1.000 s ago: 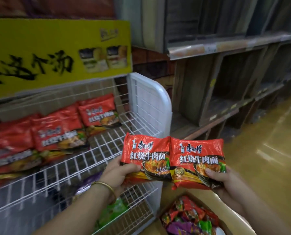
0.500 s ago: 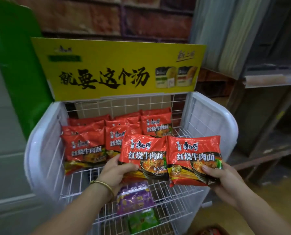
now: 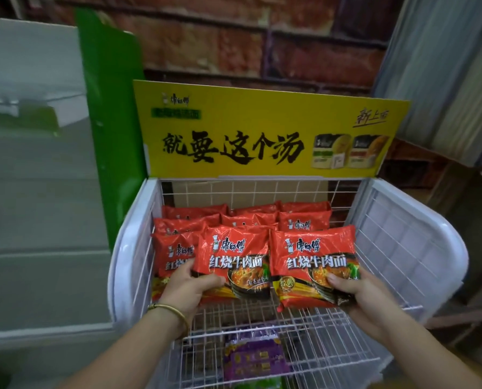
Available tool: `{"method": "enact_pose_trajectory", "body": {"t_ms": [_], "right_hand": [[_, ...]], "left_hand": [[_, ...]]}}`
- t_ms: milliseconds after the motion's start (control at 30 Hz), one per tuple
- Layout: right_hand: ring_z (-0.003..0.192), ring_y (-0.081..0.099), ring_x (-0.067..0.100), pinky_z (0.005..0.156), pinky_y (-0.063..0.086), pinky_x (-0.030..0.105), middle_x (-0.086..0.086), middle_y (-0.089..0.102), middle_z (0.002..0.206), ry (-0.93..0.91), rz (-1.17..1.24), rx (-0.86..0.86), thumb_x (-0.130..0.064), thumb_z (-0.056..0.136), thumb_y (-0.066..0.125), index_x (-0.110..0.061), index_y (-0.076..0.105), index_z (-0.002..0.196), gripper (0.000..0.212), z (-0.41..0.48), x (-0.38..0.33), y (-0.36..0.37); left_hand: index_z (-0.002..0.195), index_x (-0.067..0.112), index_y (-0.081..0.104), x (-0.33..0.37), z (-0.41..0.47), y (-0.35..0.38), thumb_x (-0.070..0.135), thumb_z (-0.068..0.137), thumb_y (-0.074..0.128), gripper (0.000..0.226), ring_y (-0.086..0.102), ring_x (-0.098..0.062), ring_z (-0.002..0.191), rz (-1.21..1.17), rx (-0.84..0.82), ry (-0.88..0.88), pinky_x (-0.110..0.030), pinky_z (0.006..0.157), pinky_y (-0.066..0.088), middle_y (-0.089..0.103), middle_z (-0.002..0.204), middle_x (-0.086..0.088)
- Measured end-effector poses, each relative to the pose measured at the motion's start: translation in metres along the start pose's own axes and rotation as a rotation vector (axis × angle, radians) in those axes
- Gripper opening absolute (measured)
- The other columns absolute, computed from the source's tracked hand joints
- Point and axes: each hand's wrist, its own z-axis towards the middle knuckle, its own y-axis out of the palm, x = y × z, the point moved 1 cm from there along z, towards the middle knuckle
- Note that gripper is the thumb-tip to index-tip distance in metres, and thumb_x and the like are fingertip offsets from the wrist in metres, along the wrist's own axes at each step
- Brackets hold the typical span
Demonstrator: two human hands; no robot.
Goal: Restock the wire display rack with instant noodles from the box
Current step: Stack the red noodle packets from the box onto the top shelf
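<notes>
A white wire display rack [image 3: 411,248] stands before me, its top shelf holding several red instant noodle packs [image 3: 304,220] in rows at the back and left. My left hand [image 3: 190,287], with a gold bangle on its wrist, grips the lower left corner of one red noodle pack [image 3: 234,256]. My right hand [image 3: 357,296] grips the lower right corner of a second red pack [image 3: 313,256]. Both packs are side by side over the front of the top shelf. The box is out of view.
A yellow sign board [image 3: 262,130] rises behind the rack, with a green panel [image 3: 108,108] and a grey wall to the left. Purple packs [image 3: 254,357] lie on the lower shelf. Dark wooden shelving [image 3: 473,220] stands to the right.
The view has swung left from the box and side shelving onto the rack. Both hands have carried the two packs forward over the top shelf, close to the stocked rows.
</notes>
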Motion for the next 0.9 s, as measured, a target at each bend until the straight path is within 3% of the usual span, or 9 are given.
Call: {"method": "enact_pose_trajectory", "body": {"t_ms": [333, 433, 600, 800, 900], "right_hand": [[0.104, 0.069, 0.037, 0.091, 0.054, 0.051, 0.018, 0.073, 0.109, 0.034, -0.02, 0.007, 0.009, 0.08, 0.068, -0.001, 0.057, 0.119, 0.042, 0.043, 0.0, -0.01], [0.101, 0.07, 0.036, 0.084, 0.055, 0.046, 0.018, 0.074, 0.108, 0.046, 0.0, -0.009, 0.009, 0.078, 0.069, 0.0, 0.057, 0.119, 0.044, 0.061, 0.001, -0.017], [0.095, 0.072, 0.032, 0.07, 0.055, 0.036, 0.014, 0.075, 0.105, 0.03, -0.01, -0.058, 0.007, 0.075, 0.071, -0.004, 0.059, 0.117, 0.045, 0.088, -0.006, -0.027], [0.103, 0.07, 0.033, 0.095, 0.053, 0.05, 0.012, 0.075, 0.108, 0.046, -0.047, -0.103, 0.005, 0.076, 0.072, -0.005, 0.058, 0.12, 0.047, 0.11, -0.006, -0.038], [0.104, 0.07, 0.033, 0.097, 0.052, 0.051, 0.013, 0.075, 0.109, 0.062, -0.062, -0.106, 0.006, 0.079, 0.072, -0.004, 0.058, 0.119, 0.043, 0.118, -0.003, -0.041]], "left_hand": [[0.107, 0.011, 0.065, -0.013, 0.027, 0.02, 0.002, 0.065, 0.084, 0.047, 0.072, -0.033, 0.093, 0.018, 0.018, -0.039, -0.053, 0.085, 0.057, 0.076, 0.096, -0.011], [0.105, 0.012, 0.066, -0.016, 0.035, 0.028, -0.004, 0.074, 0.078, 0.037, 0.072, -0.031, 0.093, 0.012, 0.049, -0.037, -0.05, 0.083, 0.059, 0.076, 0.097, -0.01], [0.108, 0.012, 0.066, -0.017, 0.045, 0.047, -0.005, 0.074, 0.077, 0.039, 0.073, -0.027, 0.089, 0.021, 0.103, -0.015, -0.043, 0.075, 0.06, 0.076, 0.096, -0.008], [0.109, 0.011, 0.065, -0.022, 0.049, 0.061, -0.005, 0.077, 0.074, 0.037, 0.072, -0.03, 0.093, 0.019, 0.149, 0.019, -0.05, 0.083, 0.059, 0.076, 0.096, -0.008], [0.113, 0.012, 0.063, -0.028, 0.05, 0.062, -0.003, 0.077, 0.075, 0.041, 0.073, -0.028, 0.092, 0.022, 0.179, 0.039, -0.05, 0.087, 0.057, 0.076, 0.097, -0.007]]}}
